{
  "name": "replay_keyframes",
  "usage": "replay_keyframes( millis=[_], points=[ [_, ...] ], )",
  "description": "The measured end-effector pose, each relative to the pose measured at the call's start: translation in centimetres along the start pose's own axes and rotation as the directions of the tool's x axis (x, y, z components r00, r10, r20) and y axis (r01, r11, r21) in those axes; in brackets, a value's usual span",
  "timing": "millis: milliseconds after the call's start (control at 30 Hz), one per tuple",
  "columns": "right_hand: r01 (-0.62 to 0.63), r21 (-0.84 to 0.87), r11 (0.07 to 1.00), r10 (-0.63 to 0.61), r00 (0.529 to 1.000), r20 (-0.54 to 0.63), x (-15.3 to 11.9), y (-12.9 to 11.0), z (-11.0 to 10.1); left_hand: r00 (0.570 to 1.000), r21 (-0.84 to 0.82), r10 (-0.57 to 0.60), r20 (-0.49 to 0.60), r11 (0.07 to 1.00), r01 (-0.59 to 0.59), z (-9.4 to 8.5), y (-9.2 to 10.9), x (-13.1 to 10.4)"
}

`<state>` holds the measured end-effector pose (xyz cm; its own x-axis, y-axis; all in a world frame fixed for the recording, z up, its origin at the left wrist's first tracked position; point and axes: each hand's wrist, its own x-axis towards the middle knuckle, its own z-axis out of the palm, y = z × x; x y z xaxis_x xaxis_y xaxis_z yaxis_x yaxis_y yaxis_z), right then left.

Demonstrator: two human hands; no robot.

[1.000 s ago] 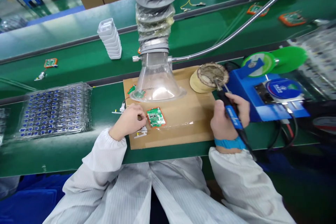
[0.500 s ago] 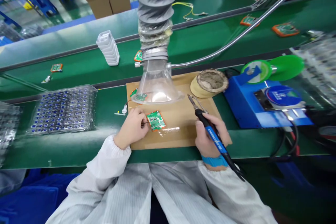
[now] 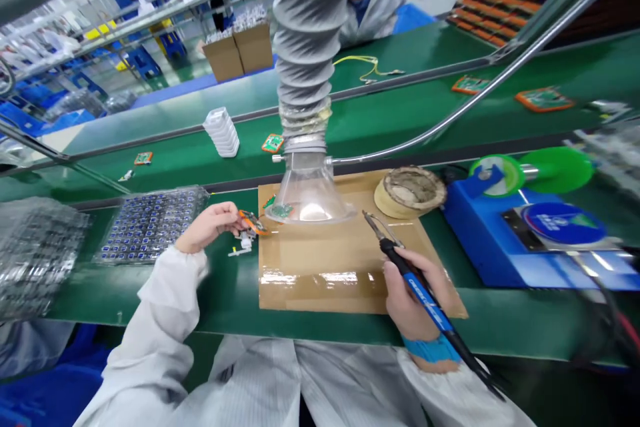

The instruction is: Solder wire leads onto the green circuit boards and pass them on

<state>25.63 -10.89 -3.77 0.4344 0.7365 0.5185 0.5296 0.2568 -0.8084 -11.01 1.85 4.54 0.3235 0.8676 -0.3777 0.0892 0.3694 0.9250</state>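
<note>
Since the earlier frame, the green circuit board with an orange rim (image 3: 253, 222) is shifted left, from the tan cardboard sheet (image 3: 330, 260) to its left edge.
At left, the board's upper-left end is pinched between the thumb and fingers of the left hand (image 3: 213, 223); it is tilted, its long axis slanted down to the right, and whether the sheet is touched cannot be told. A white plastic connector (image 3: 246, 240) lies just below. Rightward, the clear funnel-shaped hood (image 3: 310, 197) stands between board and iron. The blue-and-black soldering iron (image 3: 423, 297) is gripped in the right hand (image 3: 410, 310), tip aimed far and left; the board lies left of that tip, with the left hand nearer.
</note>
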Motion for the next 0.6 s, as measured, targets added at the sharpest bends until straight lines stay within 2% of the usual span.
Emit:
replay_keyframes(
  millis=[67,133,167,233,267,300,333,367,433,500,600],
  points=[
    [0.003,0.032,0.999,-0.003,1.0,-0.002,-0.1,0.4,0.1,0.998,0.108,0.018,-0.053,0.994,-0.012,-1.8,2.0,2.5],
    [0.014,0.041,0.999,-0.014,1.0,-0.017,-0.2,0.6,0.2,0.977,0.313,0.085,-0.197,0.949,-0.02,-3.2,3.9,5.3],
    [0.022,0.037,0.999,-0.021,1.0,-0.023,-0.3,0.7,0.3,0.947,0.454,0.142,-0.29,0.891,0.005,-3.7,4.7,6.7],
    [0.029,0.037,0.999,-0.027,0.999,-0.034,-0.3,0.7,0.3,0.854,0.681,0.269,-0.444,0.722,0.126,-4.2,5.8,9.2],
    [0.026,0.036,0.999,-0.025,0.999,-0.035,-0.3,0.7,0.2,0.81,0.76,0.325,-0.488,0.615,0.211,-4.3,6.1,10.2],
    [0.024,0.034,0.999,-0.023,0.999,-0.035,-0.2,0.7,0.2,0.779,0.814,0.371,-0.505,0.503,0.289,-4.1,6.2,11.1],
    [0.022,0.031,0.999,-0.021,0.999,-0.033,-0.2,0.7,0.1,0.77,0.854,0.405,-0.493,0.395,0.339,-3.6,6.2,12.0],
    [0.023,0.029,0.999,-0.022,0.999,-0.03,-0.2,0.7,0.1,0.78,0.885,0.427,-0.458,0.296,0.358,-3.0,6.0,12.8],
    [0.024,0.028,0.999,-0.024,0.999,-0.022,-0.3,0.9,0.0,0.831,0.936,0.432,-0.35,0.134,0.325,-1.3,5.5,14.4],
    [0.025,0.034,0.999,-0.025,1.0,-0.014,-0.4,1.2,0.1,0.886,0.965,0.382,-0.261,0.103,0.24,0.5,5.0,16.4],
    [0.01,0.047,0.999,-0.01,1.0,0.0,-0.6,1.6,0.1,0.935,0.979,0.295,-0.198,0.114,0.171,2.5,4.8,19.8]
  ],
)
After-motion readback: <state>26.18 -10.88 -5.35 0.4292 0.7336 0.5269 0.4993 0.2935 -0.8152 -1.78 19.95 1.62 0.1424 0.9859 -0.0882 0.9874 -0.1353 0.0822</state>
